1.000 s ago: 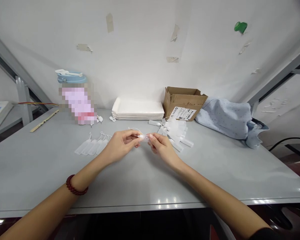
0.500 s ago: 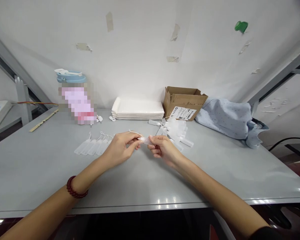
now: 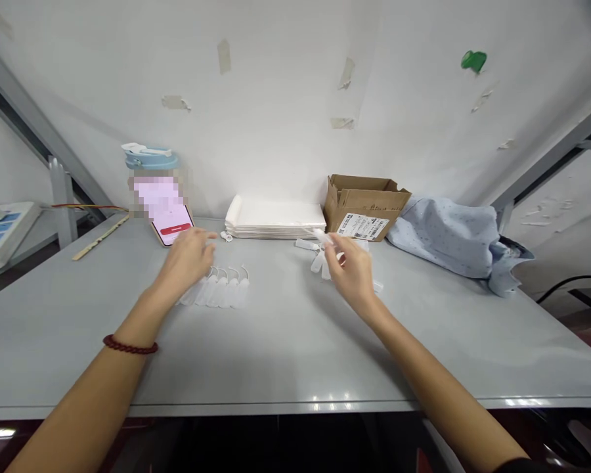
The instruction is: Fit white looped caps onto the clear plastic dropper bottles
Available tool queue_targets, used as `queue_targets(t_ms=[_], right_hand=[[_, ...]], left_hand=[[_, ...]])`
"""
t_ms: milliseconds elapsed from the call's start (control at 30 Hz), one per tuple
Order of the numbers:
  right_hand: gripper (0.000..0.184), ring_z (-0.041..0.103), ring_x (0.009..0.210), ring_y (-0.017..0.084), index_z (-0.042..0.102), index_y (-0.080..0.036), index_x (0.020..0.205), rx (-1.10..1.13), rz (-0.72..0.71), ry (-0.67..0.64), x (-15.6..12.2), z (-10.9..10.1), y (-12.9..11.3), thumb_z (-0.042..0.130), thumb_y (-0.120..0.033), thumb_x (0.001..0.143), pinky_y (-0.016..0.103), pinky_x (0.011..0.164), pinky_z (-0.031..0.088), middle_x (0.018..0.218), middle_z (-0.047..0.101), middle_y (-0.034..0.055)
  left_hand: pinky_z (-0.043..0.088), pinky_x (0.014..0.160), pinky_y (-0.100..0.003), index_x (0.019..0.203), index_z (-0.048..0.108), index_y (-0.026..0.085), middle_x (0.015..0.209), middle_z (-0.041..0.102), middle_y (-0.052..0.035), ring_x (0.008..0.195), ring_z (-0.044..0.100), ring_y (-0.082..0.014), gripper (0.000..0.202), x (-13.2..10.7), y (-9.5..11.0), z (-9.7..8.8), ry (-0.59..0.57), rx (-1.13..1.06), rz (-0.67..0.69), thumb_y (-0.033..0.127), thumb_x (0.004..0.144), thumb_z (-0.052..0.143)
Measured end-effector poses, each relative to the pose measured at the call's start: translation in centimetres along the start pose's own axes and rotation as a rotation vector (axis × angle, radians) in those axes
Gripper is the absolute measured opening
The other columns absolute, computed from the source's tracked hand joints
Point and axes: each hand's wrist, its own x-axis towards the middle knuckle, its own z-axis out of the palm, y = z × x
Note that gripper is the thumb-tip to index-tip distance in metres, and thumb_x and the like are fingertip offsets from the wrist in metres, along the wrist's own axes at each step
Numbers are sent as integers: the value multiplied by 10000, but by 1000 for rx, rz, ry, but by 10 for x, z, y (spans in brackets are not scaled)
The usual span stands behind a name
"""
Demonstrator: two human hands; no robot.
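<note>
Tubes (image 3: 222, 292): at least five in row, left of one cardboard box (image 3: 367, 203); heap before box, uncountable. Right hand (image 3: 352, 266) pinches one tube (image 3: 320, 234) before box. Left hand (image 3: 190, 256), left of box: grip can't tell. Hands, together earlier, now apart.

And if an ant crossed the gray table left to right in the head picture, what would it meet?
Thin pale yellow strip, pink-screened rectangular phone, row of translucent plastic pieces with loops, flat layered white stack, brown cardboard box, pale blue speckled cloth.
</note>
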Motion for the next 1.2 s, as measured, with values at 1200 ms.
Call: queue_targets(t_ms=[1200], right_hand=[[678, 437, 1064, 322, 528, -65, 1144, -135, -371, -798, -25, 77, -73, 638, -582, 719, 474, 874, 423, 1178, 458, 209]], left_hand=[[421, 947, -353, 1186, 626, 94, 1194, 635, -141, 1114, 570, -290, 562, 19, -57, 15, -141, -49, -57, 59, 667, 413]])
